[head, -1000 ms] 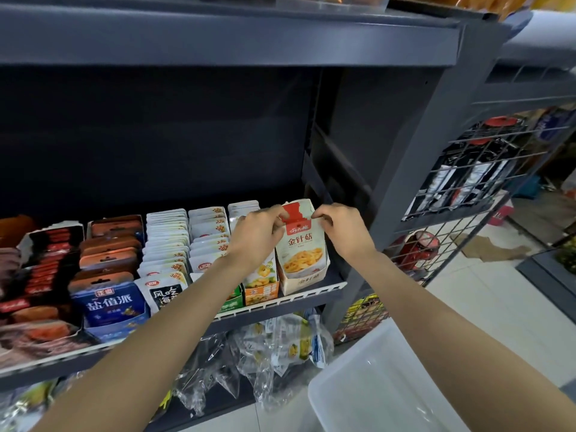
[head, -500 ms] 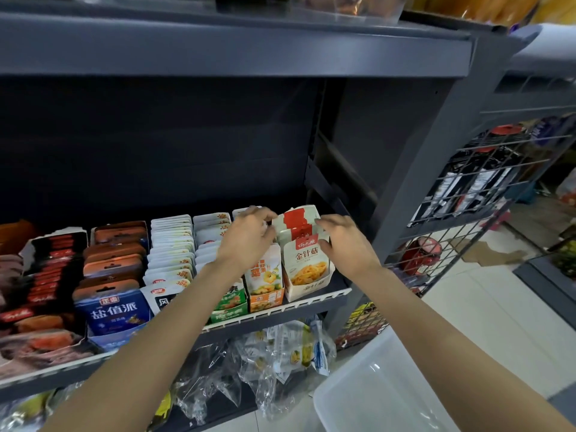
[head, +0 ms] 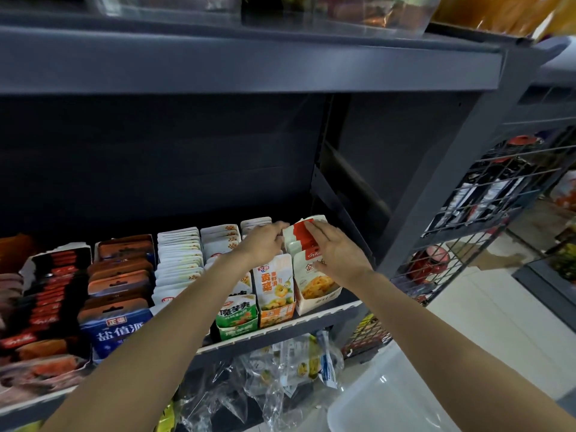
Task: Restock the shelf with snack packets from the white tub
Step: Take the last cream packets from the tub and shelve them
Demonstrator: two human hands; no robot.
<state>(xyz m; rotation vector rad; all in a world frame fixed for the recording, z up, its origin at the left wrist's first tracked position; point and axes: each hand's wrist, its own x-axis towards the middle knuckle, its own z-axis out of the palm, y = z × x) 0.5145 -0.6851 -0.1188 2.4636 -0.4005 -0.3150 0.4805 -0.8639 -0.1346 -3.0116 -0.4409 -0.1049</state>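
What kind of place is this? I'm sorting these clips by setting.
Most likely a small grocery or convenience store: a dark metal shelf with display cartons of snack packets in rows, a wire rack of goods beside it, and a white tub on the tiled floor.

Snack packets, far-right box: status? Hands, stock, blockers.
Left hand and right hand both flat on red-and-white snack packets, pressing them into the display box. White tub below. No blockers visible.

Head cam, single view, wide-angle. Worn at head height, faces fwd and down at dark shelf (head: 280, 322). Close range: both forearms reach in from bottom edge. White tub (head: 389, 400) at lower-right corner. No 2nd view to overlap.
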